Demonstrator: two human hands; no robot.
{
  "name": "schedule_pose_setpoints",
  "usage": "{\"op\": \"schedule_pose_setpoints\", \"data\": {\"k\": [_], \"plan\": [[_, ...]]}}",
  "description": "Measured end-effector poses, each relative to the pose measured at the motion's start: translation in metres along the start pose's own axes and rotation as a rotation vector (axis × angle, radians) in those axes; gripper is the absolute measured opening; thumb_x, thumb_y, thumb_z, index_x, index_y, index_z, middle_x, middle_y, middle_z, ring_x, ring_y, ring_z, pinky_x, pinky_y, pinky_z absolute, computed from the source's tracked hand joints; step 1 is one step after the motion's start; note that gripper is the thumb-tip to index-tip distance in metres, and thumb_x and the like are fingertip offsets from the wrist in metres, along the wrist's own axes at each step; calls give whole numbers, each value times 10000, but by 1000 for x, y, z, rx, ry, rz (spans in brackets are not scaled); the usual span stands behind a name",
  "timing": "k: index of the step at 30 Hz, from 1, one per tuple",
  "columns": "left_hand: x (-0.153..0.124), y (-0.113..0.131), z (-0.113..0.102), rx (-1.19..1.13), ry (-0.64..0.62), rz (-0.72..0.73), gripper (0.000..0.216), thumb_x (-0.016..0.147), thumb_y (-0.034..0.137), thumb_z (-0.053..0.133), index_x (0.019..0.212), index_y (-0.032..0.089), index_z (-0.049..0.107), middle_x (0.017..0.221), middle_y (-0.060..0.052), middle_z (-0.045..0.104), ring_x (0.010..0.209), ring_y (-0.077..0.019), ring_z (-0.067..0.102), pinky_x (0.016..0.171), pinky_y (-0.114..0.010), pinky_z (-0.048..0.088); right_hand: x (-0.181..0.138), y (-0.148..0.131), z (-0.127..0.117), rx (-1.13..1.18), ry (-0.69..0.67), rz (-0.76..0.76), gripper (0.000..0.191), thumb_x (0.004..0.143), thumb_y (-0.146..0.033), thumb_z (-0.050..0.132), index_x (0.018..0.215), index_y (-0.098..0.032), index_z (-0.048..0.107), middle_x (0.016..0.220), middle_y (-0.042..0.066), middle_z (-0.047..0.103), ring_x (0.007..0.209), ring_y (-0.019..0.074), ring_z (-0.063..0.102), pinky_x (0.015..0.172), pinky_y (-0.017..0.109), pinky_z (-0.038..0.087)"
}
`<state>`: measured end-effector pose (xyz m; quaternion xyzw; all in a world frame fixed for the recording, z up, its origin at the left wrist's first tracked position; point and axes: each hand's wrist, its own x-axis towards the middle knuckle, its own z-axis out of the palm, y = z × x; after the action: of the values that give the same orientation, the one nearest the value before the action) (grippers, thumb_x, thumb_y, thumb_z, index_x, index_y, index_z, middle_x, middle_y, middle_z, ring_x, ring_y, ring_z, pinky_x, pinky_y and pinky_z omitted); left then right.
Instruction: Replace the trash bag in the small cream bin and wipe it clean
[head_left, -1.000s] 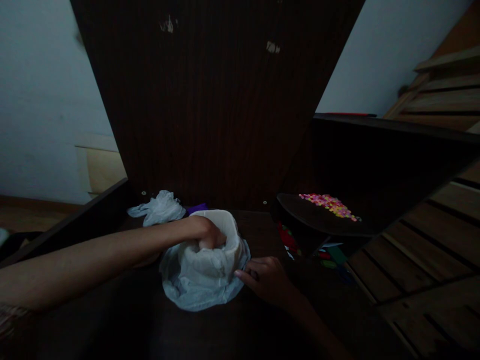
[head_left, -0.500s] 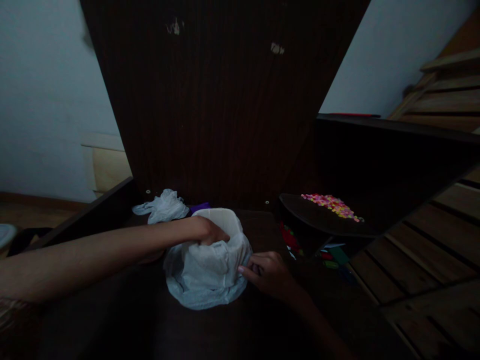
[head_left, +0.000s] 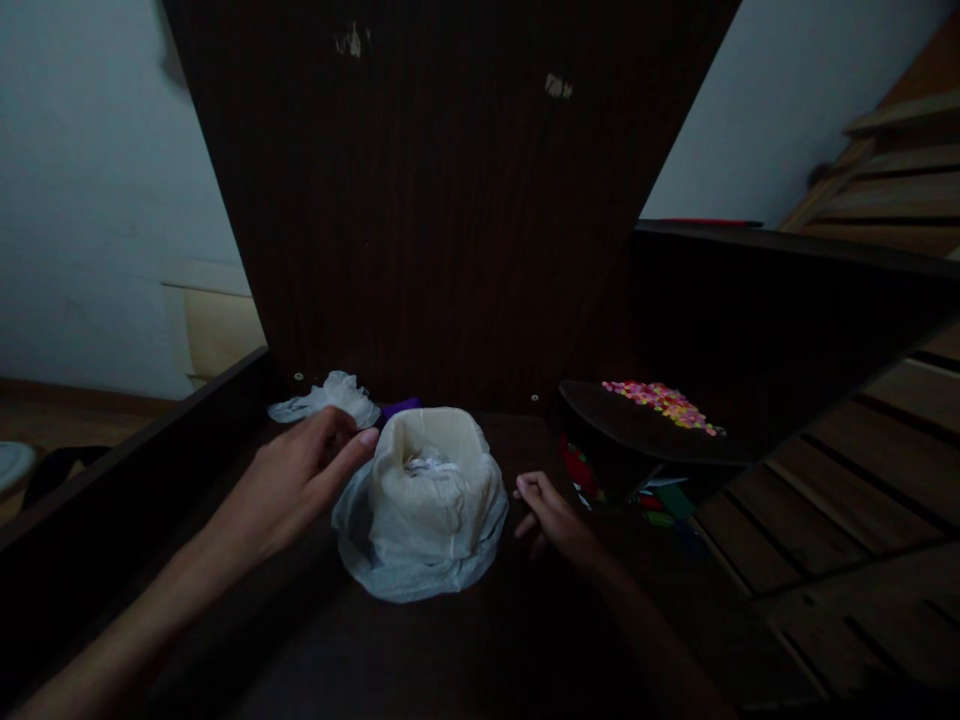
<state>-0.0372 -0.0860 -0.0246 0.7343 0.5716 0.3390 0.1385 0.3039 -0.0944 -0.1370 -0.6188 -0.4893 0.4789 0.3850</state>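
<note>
Near fold: the white bag (head_left: 429,535) hangs over the cream container (head_left: 452,430) and spreads around its foot; I think this fold should be pulled down evenly on all sides.
Right hand (head_left: 538,512): fingers half bent, not closed on anything; the bag is just to its left, apart. From here it can well steady the right wall.
Left hand (head_left: 304,480): fingers loosely curled, thumb apart, gripping nothing that I can see; the rim is just right of the thumb, touching or not I cannot tell.
Bag mouth: plastic bunches inside; pressing it gently toward the walls probably avoids tearing.
Far left: a crumpled bag (head_left: 341,395) lies beyond the left hand.
</note>
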Motion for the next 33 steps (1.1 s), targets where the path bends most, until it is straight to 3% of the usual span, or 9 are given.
{"op": "schedule_pose_setpoints", "data": {"k": [4,6,10,13,18,24,29,33], "plan": [[-36,-36,41,-255,-169,-348,703,771,781,541,1180,224,672,1210,-135,741,1157,-394,678,991,-468,496,10,-3,10,149,-114,124,647,790,-801,567,1149,-263,538,1077,89,651,665,194,680,474,334,562],[-45,-45,59,-410,-234,-440,748,738,748,624,1266,218,643,1281,-148,717,1236,-395,643,1041,-468,479,12,-7,16,218,-169,136,648,793,-804,567,1139,-256,565,1059,90,674,699,198,679,542,363,588],[-50,-54,84,-579,-278,-459,821,689,622,770,1361,199,561,1285,-158,701,1128,-364,698,940,-440,555,9,-12,28,350,-213,83,544,708,-682,752,1022,-260,610,947,25,686,761,195,670,627,333,567],[-50,-57,97,-676,-285,-396,781,694,537,791,1340,189,521,1140,-122,724,973,-311,728,856,-426,584,7,-14,35,448,-193,15,497,628,-486,864,994,-270,605,890,-9,690,800,186,660,683,307,540],[-48,-54,111,-887,-155,-386,636,626,411,811,1159,189,545,909,-27,682,862,-239,686,814,-377,571,8,-18,40,545,-154,-45,494,566,-200,854,988,-260,606,886,-3,718,804,188,649,694,288,502],[-45,-43,105,-1123,113,-510,576,549,241,804,1083,199,590,888,8,696,808,-178,656,691,-249,512,13,-22,40,640,-83,-97,641,500,-56,689,1090,-301,627,987,-11,716,865,206,640,676,280,478],[-41,-43,96,-1220,269,-555,510,441,106,765,927,192,636,804,37,683,739,-134,620,674,-210,491,19,-17,40,686,-94,-80,256,515,-108,613,742,-222,639,721,11,635,784,231,618,733,365,507],[-38,-52,93,-1107,327,-540,422,464,177,790,860,191,646,810,17,681,790,-165,634,706,-239,499,24,-16,37,745,-48,-70,95,570,-197,609,662,-221,613,719,24,632,780,229,623,802,409,536]]}}
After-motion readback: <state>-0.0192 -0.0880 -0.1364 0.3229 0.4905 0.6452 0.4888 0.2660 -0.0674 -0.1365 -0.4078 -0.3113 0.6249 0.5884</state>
